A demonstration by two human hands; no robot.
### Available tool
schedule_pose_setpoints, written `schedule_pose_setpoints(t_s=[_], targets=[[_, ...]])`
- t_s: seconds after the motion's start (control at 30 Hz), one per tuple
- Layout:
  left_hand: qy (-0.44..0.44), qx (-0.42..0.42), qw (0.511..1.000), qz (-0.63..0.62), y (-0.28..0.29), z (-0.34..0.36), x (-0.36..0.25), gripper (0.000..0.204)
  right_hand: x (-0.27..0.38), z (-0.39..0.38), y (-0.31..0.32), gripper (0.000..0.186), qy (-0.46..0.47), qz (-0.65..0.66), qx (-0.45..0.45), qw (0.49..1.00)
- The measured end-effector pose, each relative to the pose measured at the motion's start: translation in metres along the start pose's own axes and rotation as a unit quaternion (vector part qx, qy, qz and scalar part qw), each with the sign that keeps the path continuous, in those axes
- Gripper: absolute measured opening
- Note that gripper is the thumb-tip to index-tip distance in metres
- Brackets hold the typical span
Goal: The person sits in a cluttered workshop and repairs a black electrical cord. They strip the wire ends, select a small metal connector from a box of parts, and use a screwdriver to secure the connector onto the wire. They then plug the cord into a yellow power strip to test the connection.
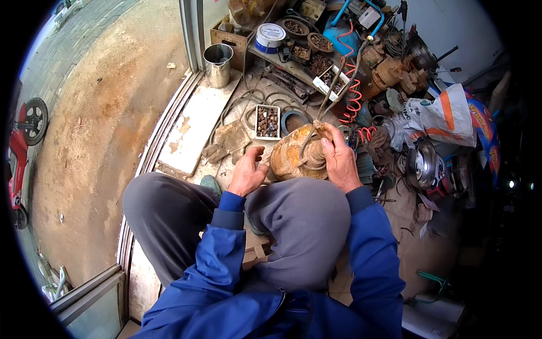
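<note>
My right hand (339,158) grips the right side of a rusty, lumpy metal part (291,155) with a rounded boss, thumb on top and fingers round its edge, just beyond my right knee. A cord or hose crosses the part. My left hand (251,172) is just left of the part, fingers loosely bent and apart with nothing in them. Dirty work gloves (230,141) lie to the left on the floor, near a white box of small rusty pieces (267,122) and a blue-grey ring (294,117).
Behind are a steel bucket (218,70), white tub (270,35), trays of hardware (322,42), blue tank (339,37) and coiled red hose (351,96). Sacks (446,118) and metal parts crowd the right. A door track edges the left; outside stands a red wheeled vehicle (20,152).
</note>
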State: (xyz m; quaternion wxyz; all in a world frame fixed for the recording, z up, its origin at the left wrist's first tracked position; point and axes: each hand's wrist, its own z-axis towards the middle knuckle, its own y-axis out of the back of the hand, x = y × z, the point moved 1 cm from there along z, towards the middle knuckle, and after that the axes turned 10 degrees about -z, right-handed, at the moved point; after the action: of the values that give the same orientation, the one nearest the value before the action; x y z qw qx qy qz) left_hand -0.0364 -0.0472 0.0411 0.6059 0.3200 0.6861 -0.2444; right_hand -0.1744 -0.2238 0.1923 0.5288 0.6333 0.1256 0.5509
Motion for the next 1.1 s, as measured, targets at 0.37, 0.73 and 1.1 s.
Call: schedule_pose_setpoints(t_s=[0.37,0.73,1.1], targets=[[0.162,0.169,0.971,-0.042,-0.034,-0.037,0.055,0.046,0.004,0.018,0.029,0.056,0.035,-0.081,0.205,0.975],[0.156,0.453,0.864,-0.155,-0.049,-0.106,-0.012,0.074,0.008,0.009,0.028,0.057,0.031,-0.030,0.157,0.987],[0.188,0.318,0.690,-0.622,-0.077,-0.116,-0.111,0.042,-0.027,-0.216,-0.062,0.057,-0.071,0.008,0.250,0.966]])
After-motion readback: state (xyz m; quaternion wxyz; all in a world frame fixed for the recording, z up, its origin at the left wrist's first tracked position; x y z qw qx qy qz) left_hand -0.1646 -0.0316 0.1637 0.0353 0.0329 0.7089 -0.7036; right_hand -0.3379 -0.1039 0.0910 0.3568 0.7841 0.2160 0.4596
